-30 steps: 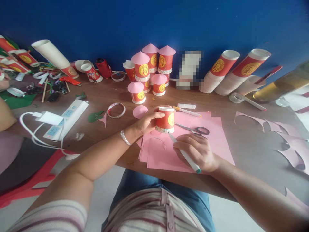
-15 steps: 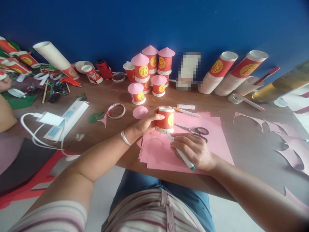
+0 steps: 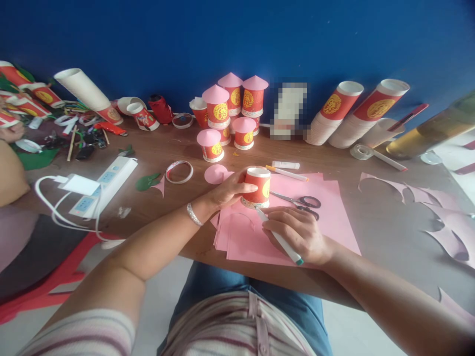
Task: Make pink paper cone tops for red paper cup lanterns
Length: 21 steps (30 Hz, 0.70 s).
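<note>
My left hand [image 3: 234, 190] is closed round a red paper cup [image 3: 256, 182] with a gold emblem and a patterned band at its lower rim. The cup is tilted slightly, over a stack of pink paper [image 3: 330, 212]. Between the fingers of my right hand [image 3: 297, 230] is a white marker [image 3: 284, 242] with a green end. Its tip is close to the cup's lower rim; whether it touches I cannot tell. Scissors with dark handles [image 3: 309, 201] lie on the paper beside the cup, partly behind my right hand. An orange pen [image 3: 287, 173] rests at the paper's far edge.
Pink-roofed cups [image 3: 217, 106] stand at the back. Stacked cups [image 3: 336, 111] lean against the wall on the right. A power strip [image 3: 106, 185] with cables and a tape roll [image 3: 179, 171] lie left. Pink offcuts [image 3: 443, 222] lie right. Another person's arm [image 3: 11, 173] is at far left.
My left hand has shifted the cup slightly right and turned it, so the gold emblem sits further toward its right side. The marker stays near the lower rim.
</note>
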Motion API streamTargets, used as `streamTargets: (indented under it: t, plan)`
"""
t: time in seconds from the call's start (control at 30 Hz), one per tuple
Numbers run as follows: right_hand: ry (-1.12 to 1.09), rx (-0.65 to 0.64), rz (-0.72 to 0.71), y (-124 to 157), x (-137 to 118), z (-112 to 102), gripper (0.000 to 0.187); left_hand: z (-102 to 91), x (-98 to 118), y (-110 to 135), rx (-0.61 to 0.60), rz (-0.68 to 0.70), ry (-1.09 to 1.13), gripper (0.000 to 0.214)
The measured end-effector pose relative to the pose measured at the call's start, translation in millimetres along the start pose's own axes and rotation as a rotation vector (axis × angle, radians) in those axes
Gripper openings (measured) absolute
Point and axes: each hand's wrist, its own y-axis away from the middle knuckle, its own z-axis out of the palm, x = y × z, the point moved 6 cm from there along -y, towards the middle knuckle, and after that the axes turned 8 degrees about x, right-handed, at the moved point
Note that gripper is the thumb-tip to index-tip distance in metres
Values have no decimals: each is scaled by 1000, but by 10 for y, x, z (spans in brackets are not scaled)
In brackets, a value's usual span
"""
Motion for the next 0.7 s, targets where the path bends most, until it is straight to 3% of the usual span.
streamTargets:
  t: [0.23, 0.47, 0.7]
  plan:
    - [16, 7, 15, 3, 44, -33, 20, 13, -13, 20, -33, -39, 10, 33]
    - [51, 118, 179, 23, 241, -117, 25, -2, -59, 1, -64, -63, -16, 45]
    - [48, 126, 150, -1, 250, -124, 26, 108, -24, 30, -125, -77, -176, 43]
